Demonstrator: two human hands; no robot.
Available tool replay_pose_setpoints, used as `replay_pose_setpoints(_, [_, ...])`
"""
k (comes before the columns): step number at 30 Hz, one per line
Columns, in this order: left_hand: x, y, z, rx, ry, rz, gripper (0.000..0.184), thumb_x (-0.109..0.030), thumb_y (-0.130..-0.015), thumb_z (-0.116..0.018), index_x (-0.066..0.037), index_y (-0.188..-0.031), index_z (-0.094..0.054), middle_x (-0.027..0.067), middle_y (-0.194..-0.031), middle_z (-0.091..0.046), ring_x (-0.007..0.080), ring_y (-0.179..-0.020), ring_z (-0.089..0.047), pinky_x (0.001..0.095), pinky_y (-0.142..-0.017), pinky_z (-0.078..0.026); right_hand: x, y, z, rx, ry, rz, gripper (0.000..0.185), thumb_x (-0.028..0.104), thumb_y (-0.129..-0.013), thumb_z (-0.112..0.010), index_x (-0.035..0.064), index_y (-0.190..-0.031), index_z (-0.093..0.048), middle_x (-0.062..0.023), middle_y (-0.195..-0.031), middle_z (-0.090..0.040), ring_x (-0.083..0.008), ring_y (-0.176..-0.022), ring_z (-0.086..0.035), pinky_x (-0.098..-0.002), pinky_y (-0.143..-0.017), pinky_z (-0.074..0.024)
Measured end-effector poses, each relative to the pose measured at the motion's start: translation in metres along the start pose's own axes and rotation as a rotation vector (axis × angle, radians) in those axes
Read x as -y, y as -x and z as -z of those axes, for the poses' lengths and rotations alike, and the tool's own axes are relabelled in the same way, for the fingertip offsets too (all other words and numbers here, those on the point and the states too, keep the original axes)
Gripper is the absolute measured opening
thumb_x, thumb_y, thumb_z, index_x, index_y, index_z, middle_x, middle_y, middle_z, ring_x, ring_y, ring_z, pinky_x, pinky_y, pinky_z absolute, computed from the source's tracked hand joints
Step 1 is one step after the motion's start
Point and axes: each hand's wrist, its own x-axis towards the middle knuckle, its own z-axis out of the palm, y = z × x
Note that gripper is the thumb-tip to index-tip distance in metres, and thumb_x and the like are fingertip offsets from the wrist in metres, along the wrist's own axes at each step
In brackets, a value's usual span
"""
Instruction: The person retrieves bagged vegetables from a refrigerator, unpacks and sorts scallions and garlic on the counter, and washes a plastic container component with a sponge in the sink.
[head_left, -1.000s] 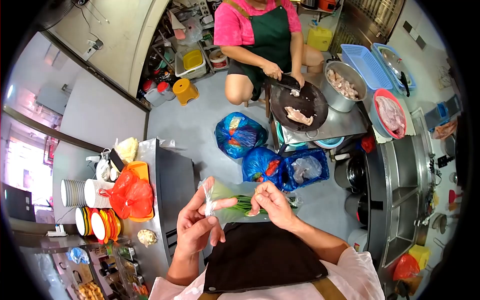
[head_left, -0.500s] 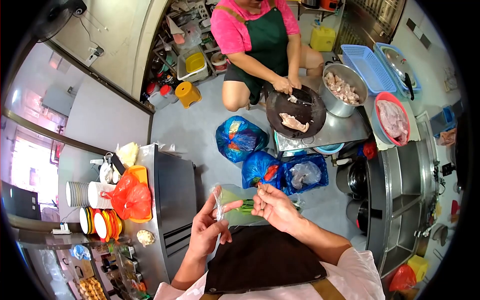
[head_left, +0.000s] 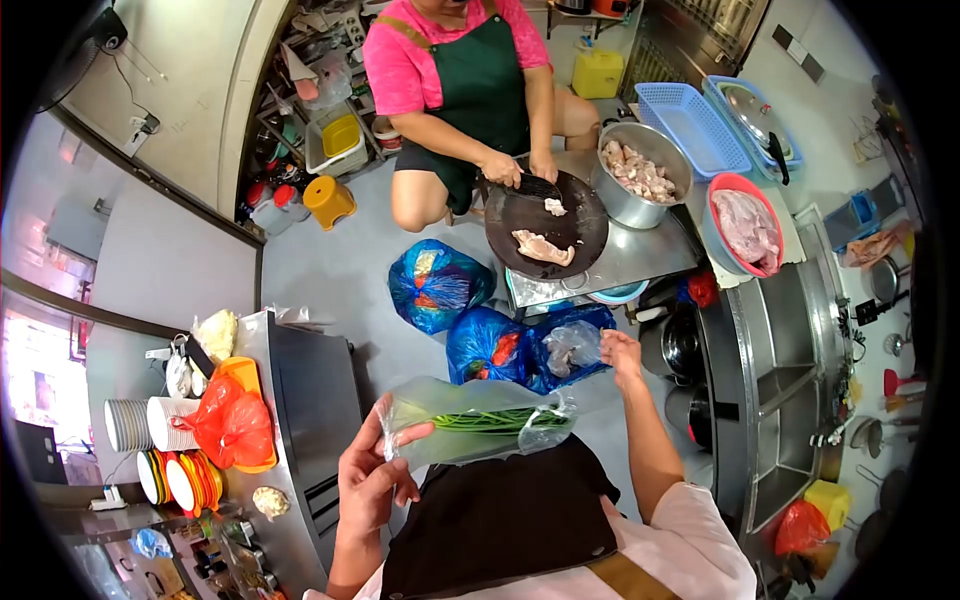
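My left hand (head_left: 368, 478) holds a clear plastic bag (head_left: 408, 398) by its left end, with the index finger stretched along it. Thin green vegetable stalks (head_left: 490, 420) lie lengthwise inside the bag, level in front of my apron. Out to the right, my right hand (head_left: 622, 352) is closed, fingers curled together; whatever they may hold is too small to make out. It is beside the right edge of an open blue garbage bag (head_left: 607, 318) lined with clear plastic (head_left: 573, 345). Two fuller blue bags (head_left: 440, 288) sit on the floor to its left.
A co-worker (head_left: 470, 90) sits opposite, cutting meat (head_left: 542, 248) on a round board (head_left: 590, 225). Beside it stand a metal pot (head_left: 640, 213) of meat pieces and a red basin (head_left: 716, 215) of meat. A counter with dishes (head_left: 128, 425) is left; a metal sink (head_left: 785, 390) is right.
My right hand has moved away from the bag of stalks, out to the right by the open blue bag. The bag now lies stretched out level from my left hand. The view has shifted right.
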Motion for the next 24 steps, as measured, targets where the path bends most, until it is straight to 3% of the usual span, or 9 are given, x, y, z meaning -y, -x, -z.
replay_pose_setpoints(1, [0.0,0.0,-0.001,-0.011,-0.014,-0.002,0.08,0.008,-0.083,-0.049,-0.002,-0.159,-0.027,0.0262,-0.127,-0.066,0.0104,-0.045,-0.055,0.0238,-0.048,-0.053,-0.017,-0.018,0.005,0.002,0.032,-0.052,0.028,0.025,-0.094,-0.07,0.0074,-0.117,-0.071,-0.0045,-0.106,-0.071,-0.0155,-0.091,-0.066,-0.0309,-0.078,-0.0534])
replay_pose_setpoints(4, [0.0,0.001,-0.003,-0.053,-0.032,-0.024,0.08,0.005,-0.083,-0.053,0.0,-0.158,-0.028,0.0269,-0.125,-0.067,0.0102,-0.044,-0.055,0.0232,-0.046,-0.051,-0.027,-0.042,0.008,-0.009,0.069,-0.123,0.043,0.032,-0.097,-0.065,0.0053,-0.13,-0.066,-0.0097,-0.133,-0.065,-0.0232,-0.123,-0.055,-0.0414,-0.105,-0.0423])
replay_pose_setpoints(7, [-0.002,0.002,-0.002,-0.091,-0.066,-0.051,0.079,0.003,-0.083,-0.055,0.0,-0.157,-0.03,0.0272,-0.123,-0.068,0.0099,-0.044,-0.055,0.0229,-0.045,-0.051,-0.02,-0.06,0.016,0.043,0.034,-0.229,0.054,0.038,-0.099,-0.06,0.0033,-0.139,-0.06,-0.0108,-0.15,-0.053,-0.0271,-0.139,-0.04,-0.0443,-0.117,-0.0265])
replay_pose_setpoints(8, [-0.001,0.003,-0.001,-0.103,-0.071,-0.062,0.079,0.002,-0.083,-0.055,0.0,-0.157,-0.03,0.0273,-0.123,-0.068,0.0099,-0.044,-0.055,0.0228,-0.045,-0.051,-0.02,-0.063,0.018,0.002,0.027,-0.182,0.047,0.034,-0.1,-0.058,0.0028,-0.134,-0.063,-0.0109,-0.144,-0.058,-0.0271,-0.135,-0.046,-0.0442,-0.112,-0.035])
replay_pose_setpoints(11, [-0.001,0.002,0.002,-0.147,-0.083,-0.09,0.079,0.002,-0.082,-0.054,0.0,-0.157,-0.031,0.0269,-0.123,-0.069,0.0099,-0.044,-0.056,0.0222,-0.044,-0.049,-0.026,-0.091,0.033,-0.03,0.114,-0.232,0.039,0.027,-0.099,-0.058,0.0029,-0.129,-0.066,-0.0137,-0.137,-0.062,-0.0281,-0.128,-0.054,-0.043,-0.103,-0.0452])
replay_pose_setpoints(15, [-0.002,0.003,0.001,-0.248,-0.121,-0.112,0.079,0.002,-0.077,-0.051,0.002,-0.154,-0.036,0.023,-0.118,-0.071,0.0095,-0.039,-0.049,0.0233,-0.04,-0.048,-0.024,-0.083,0.036,-0.11,0.048,-0.114,0.027,0.013,-0.096,-0.059,0.0007,-0.118,-0.068,-0.0158,-0.111,-0.071,-0.0254,-0.09,-0.07,-0.0334,-0.076,-0.0576])
replay_pose_setpoints(21, [-0.003,0.007,0.008,-0.241,-0.097,-0.115,0.079,0.001,-0.077,-0.051,0.001,-0.154,-0.036,0.0219,-0.119,-0.071,0.0095,-0.039,-0.048,0.0236,-0.041,-0.047,0.004,-0.056,0.027,-0.209,0.051,-0.027,0.02,0.012,-0.097,-0.059,0.0024,-0.11,-0.069,-0.0125,-0.102,-0.073,-0.0217,-0.082,-0.07,-0.0321,-0.068,-0.0568])
replay_pose_setpoints(22, [-0.004,0.006,0.006,-0.252,-0.104,-0.097,0.079,0.001,-0.077,-0.051,0.001,-0.155,-0.036,0.0222,-0.12,-0.071,0.0096,-0.039,-0.048,0.0239,-0.041,-0.048,0.012,-0.05,0.023,-0.094,-0.011,0.083,0.016,0.012,-0.097,-0.06,0.0042,-0.107,-0.07,-0.0093,-0.097,-0.073,-0.0173,-0.08,-0.069,-0.0306,-0.064,-0.0553])
replay_pose_setpoints(24, [-0.005,0.009,0.008,-0.229,-0.078,-0.072,0.078,0.003,-0.081,-0.052,0.001,-0.156,-0.032,0.0266,-0.124,-0.068,0.0117,-0.044,-0.055,0.0238,-0.046,-0.051,0.052,-0.006,-0.005,0.002,0.058,0.232,0.015,0.014,-0.097,-0.062,0.006,-0.105,-0.071,-0.005,-0.095,-0.073,-0.0125,-0.082,-0.067,-0.0264,-0.071,-0.0529])
